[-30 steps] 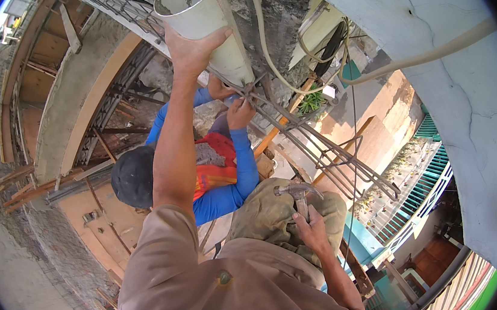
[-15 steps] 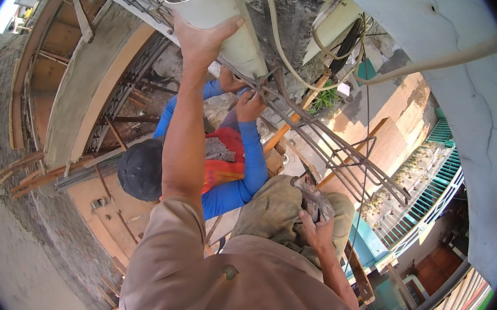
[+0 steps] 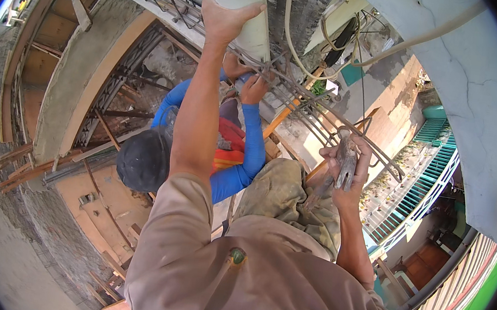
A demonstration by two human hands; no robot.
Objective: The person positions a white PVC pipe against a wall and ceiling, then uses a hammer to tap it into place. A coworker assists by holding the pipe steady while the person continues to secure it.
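Up at the far top, left hand (image 3: 223, 19) gripping the white pipe (image 3: 243, 3), fingers wrapped round its near wall, long axis running near to far along the forearm. Lower right, right hand (image 3: 343, 171) closing around a rusty tool (image 3: 345, 156), lying just near the rebar cage (image 3: 325, 117). Co-worker's hands (image 3: 254, 88) crowding the bars between; open room only rightward.
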